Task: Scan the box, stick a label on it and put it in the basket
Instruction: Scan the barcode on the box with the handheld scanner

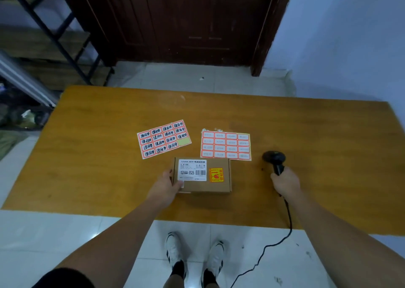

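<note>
The box (202,176) is gripped at its 9 o'clock edge by the left hand (165,189); the scanner (275,159), at 3 o'clock, is held in the right hand's (286,183) grip.

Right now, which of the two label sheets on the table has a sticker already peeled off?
The handwritten label sheet, left of the other: one cell at its right edge is bare backing. The faint-print label sheet beside it looks complete.

Brown box (205,183), white label, orange sticker (216,175); black scanner (275,160); orange-yellow table (98,156).
</note>
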